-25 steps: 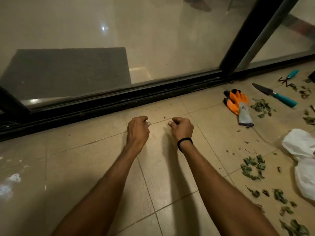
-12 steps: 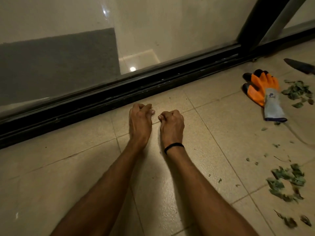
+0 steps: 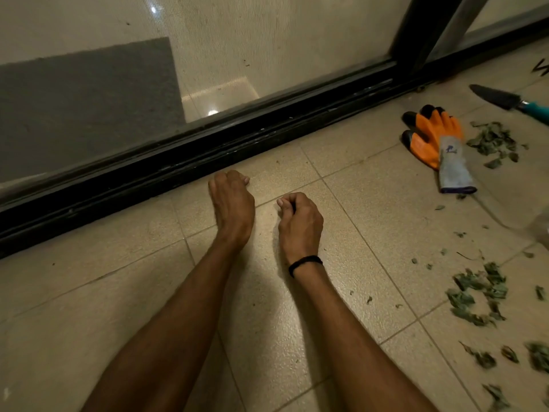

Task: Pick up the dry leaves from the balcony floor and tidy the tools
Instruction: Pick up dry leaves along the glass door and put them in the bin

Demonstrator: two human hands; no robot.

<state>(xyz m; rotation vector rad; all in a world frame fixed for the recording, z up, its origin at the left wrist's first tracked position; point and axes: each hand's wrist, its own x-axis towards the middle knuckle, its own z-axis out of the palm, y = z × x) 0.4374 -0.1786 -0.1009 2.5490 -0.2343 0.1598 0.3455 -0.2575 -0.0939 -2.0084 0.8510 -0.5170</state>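
Both arms stretch forward over the beige floor tiles. My left hand (image 3: 231, 203) is a loose fist near the black door track, holding nothing that I can see. My right hand (image 3: 300, 221), with a black band at the wrist, is also curled into a fist with nothing in it. Dry green leaves lie in a heap (image 3: 478, 295) at the right, with a second small heap (image 3: 491, 141) farther back. A pair of orange and grey gloves (image 3: 436, 144) lies beside that heap. A trowel with a dark blade and teal handle (image 3: 505, 99) lies at the far right.
A black sliding-door track (image 3: 208, 153) runs across the floor ahead of my hands, with mesh and glass above it and a black upright frame (image 3: 416, 31) at the right. More loose leaves (image 3: 487, 358) scatter toward the lower right. A pale bag edge (image 3: 542, 227) shows at the right border.
My fists have drawn slightly apart, with the right one now a little nearer to me than the left. The view has shifted a little, showing more of the trowel.
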